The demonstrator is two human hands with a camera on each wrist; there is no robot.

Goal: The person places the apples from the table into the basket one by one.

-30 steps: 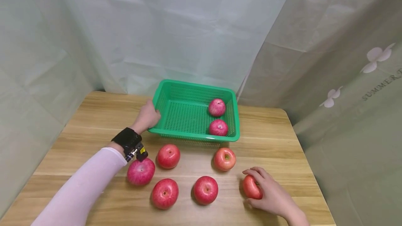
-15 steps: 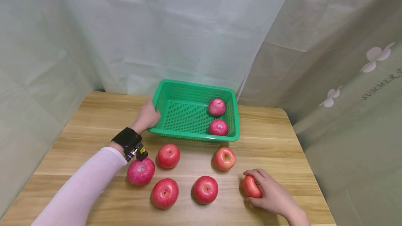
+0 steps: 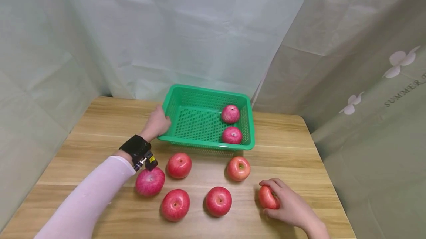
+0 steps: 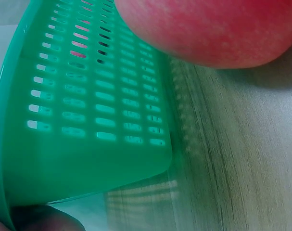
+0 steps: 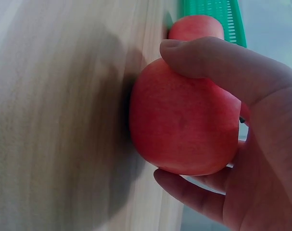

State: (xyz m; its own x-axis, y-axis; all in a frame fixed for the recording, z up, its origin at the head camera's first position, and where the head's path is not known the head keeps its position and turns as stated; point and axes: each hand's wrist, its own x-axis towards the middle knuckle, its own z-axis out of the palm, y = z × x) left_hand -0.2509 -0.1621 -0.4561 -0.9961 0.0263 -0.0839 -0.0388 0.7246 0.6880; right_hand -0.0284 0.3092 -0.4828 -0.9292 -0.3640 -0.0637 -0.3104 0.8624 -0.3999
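My left hand (image 3: 157, 123) grips the left rim of a green perforated plastic basket (image 3: 206, 144). Two pinkish-red apples, a far one (image 3: 230, 114) and a near one (image 3: 232, 135), lie inside at its right end. In the left wrist view, a fingertip (image 4: 49, 219) shows below the basket's rim. At the right, my right hand (image 3: 293, 206) holds a red apple (image 3: 267, 197) low at the table. The right wrist view shows the thumb (image 5: 203, 57) on one side of this apple (image 5: 184, 120) and fingers (image 5: 194, 192) on the other; the palm side is partly hidden.
Several apples lie in front of the basket on the wooden table (image 3: 286, 150): an orange-red one (image 3: 238, 168), a red one (image 3: 218, 201), another red one (image 3: 175, 205), one nearer the basket (image 3: 179, 165), and a pink one (image 3: 150, 181) beneath the left wrist. Pale curtains (image 3: 199, 28) enclose the table.
My right hand's fingers have settled slightly closer around the apple. The left hand, the basket and the other apples stay in place.
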